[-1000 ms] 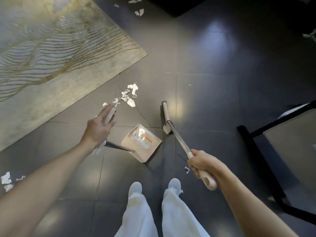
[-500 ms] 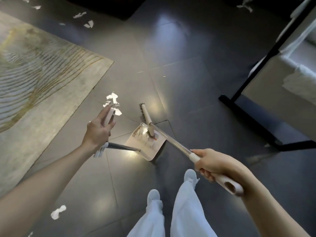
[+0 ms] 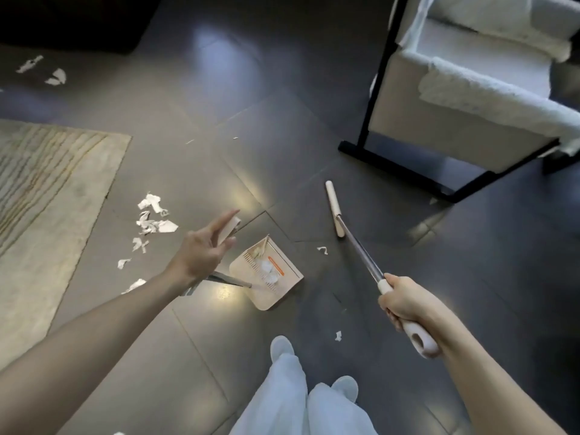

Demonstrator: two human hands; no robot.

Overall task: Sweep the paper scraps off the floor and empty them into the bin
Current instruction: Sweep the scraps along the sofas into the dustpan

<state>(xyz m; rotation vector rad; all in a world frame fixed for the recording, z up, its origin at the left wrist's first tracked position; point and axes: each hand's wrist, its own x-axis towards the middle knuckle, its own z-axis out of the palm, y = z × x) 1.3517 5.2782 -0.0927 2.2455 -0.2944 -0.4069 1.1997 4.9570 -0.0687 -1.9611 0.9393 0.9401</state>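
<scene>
My left hand (image 3: 201, 255) holds the beige grip of the long-handled dustpan (image 3: 266, 274), index finger stretched out along it. The pan sits on the dark tile floor with a few white scraps inside. My right hand (image 3: 405, 306) grips the broom handle near its end. The beige broom head (image 3: 333, 208) rests on the floor to the right of the pan, apart from it. A pile of paper scraps (image 3: 153, 215) lies left of my left hand. Single scraps (image 3: 323, 249) lie between pan and broom. No bin is in view.
A pale patterned rug (image 3: 47, 196) covers the floor at left. A white armchair on a black metal frame (image 3: 445, 120) stands at the upper right. More scraps (image 3: 56, 76) lie far left, one (image 3: 338, 335) by my feet (image 3: 282, 346).
The broom head went from left of the pan into it, then out to its right. My left fingers have loosened and spread on the dustpan grip. The view has swung toward the chair.
</scene>
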